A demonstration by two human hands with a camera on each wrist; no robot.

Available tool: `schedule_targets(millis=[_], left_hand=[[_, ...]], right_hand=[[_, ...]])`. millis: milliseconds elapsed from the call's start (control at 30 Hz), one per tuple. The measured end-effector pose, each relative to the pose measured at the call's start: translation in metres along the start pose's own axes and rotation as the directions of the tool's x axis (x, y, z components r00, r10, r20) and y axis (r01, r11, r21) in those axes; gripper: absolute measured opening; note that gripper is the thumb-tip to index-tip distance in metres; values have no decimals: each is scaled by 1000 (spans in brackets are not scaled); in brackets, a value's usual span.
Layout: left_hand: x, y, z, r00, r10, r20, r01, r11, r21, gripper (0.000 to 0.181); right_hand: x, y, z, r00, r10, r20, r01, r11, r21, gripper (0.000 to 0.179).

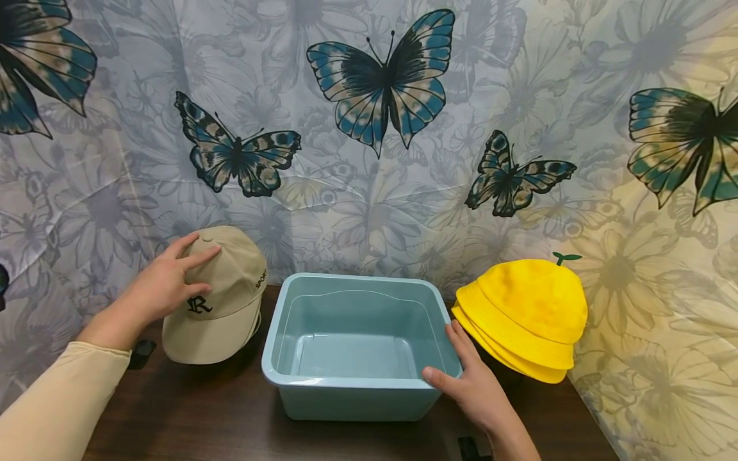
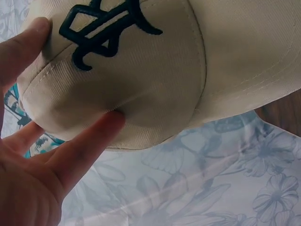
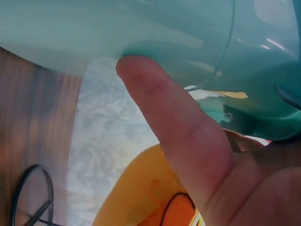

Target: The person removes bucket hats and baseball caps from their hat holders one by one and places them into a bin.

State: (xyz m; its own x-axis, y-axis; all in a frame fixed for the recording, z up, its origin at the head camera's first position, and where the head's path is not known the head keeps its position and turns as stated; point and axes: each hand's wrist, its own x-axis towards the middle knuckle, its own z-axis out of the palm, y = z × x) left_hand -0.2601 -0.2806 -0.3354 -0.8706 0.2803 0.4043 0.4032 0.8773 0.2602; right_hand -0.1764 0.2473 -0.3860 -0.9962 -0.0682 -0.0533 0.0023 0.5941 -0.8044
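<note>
A beige baseball cap (image 1: 214, 307) with a dark embroidered letter stands at the left, a little of another brim showing beneath it. My left hand (image 1: 164, 278) rests on its crown with the fingers spread; in the left wrist view one fingertip (image 2: 115, 117) presses the cloth into a crease. A pale blue-green plastic basin (image 1: 357, 402) sits in the middle, and nothing lies inside it. At the basin's front right corner my right hand (image 1: 478, 384) holds the rim, thumb at the front and fingers along the right side. The right wrist view shows the thumb (image 3: 155, 94) against the basin wall.
Yellow bucket hats (image 1: 521, 320), stacked and topped with a green sprout, stand right of the basin. All stand on a dark wooden table (image 1: 225, 416). Behind hangs a butterfly-print cloth (image 1: 375, 211). A black cable (image 3: 37, 193) shows in the right wrist view.
</note>
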Motion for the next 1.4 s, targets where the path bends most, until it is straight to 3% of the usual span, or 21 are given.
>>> schedule_targets(millis=[433, 733, 1400], left_hand=[[-2, -3, 6, 995, 67, -78, -62, 996, 70, 66], [-5, -4, 10, 982, 115, -150, -101, 990, 96, 63], [-6, -8, 15, 965, 114, -235, -99, 992, 74, 57]], right_hand=[[-1, -1, 0, 1000, -5, -1, 5, 1000, -7, 102], [1, 2, 0, 1000, -23, 7, 23, 1000, -9, 99], [2, 3, 0, 1000, -27, 5, 27, 999, -18, 100]])
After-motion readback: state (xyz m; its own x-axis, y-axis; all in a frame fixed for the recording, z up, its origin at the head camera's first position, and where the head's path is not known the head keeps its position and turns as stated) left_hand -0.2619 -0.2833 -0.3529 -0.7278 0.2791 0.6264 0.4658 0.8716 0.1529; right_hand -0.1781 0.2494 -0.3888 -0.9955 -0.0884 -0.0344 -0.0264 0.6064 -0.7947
